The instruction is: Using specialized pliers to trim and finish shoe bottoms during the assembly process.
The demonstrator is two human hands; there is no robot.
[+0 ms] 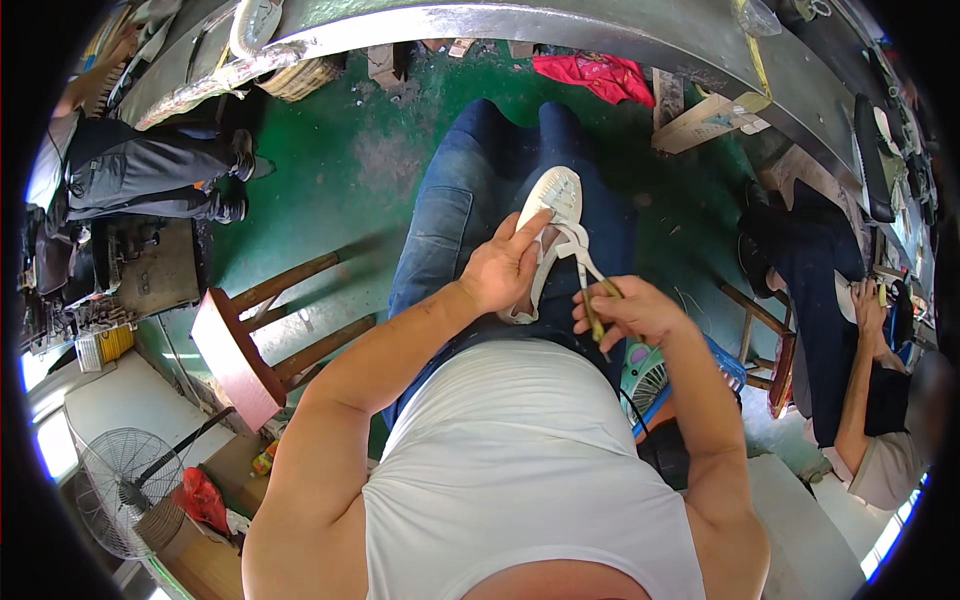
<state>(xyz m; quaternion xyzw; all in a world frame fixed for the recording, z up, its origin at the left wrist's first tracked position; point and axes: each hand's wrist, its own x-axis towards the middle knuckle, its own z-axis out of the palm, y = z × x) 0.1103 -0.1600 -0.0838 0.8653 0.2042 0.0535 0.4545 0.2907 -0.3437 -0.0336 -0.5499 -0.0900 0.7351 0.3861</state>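
Green worn floor (340,160), wooden stool (240,350) at left, floor fan (125,490), curved metal bench (560,25) w/ clutter

left hand (505,268) grips white shoe (553,215); right hand (628,312) holds pliers (590,290).

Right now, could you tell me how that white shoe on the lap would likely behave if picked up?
The shoe probably feels light: the left hand alone steadies it. Its sole looks moulded, so likely fairly stiff. Lying sole-up on a thigh, it might tip off if released.
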